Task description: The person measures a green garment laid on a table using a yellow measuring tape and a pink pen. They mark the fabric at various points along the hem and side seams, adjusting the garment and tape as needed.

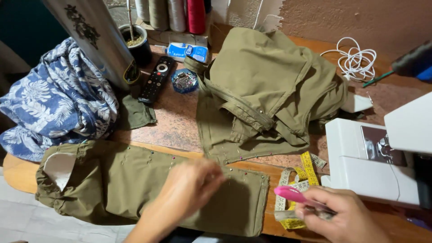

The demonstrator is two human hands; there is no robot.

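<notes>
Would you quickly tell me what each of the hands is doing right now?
Left hand: fingers pinched together on the olive fabric piece; blurred, anything held cannot be told.
Right hand: closed on a pink-handled tool.

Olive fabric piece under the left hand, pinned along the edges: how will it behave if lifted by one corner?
The olive fabric piece would probably drape and fold: it already sags over the table edge. It looks light, so a push from the left hand would likely bunch it rather than slide it. The pins along its edge may snag or prick.
</notes>
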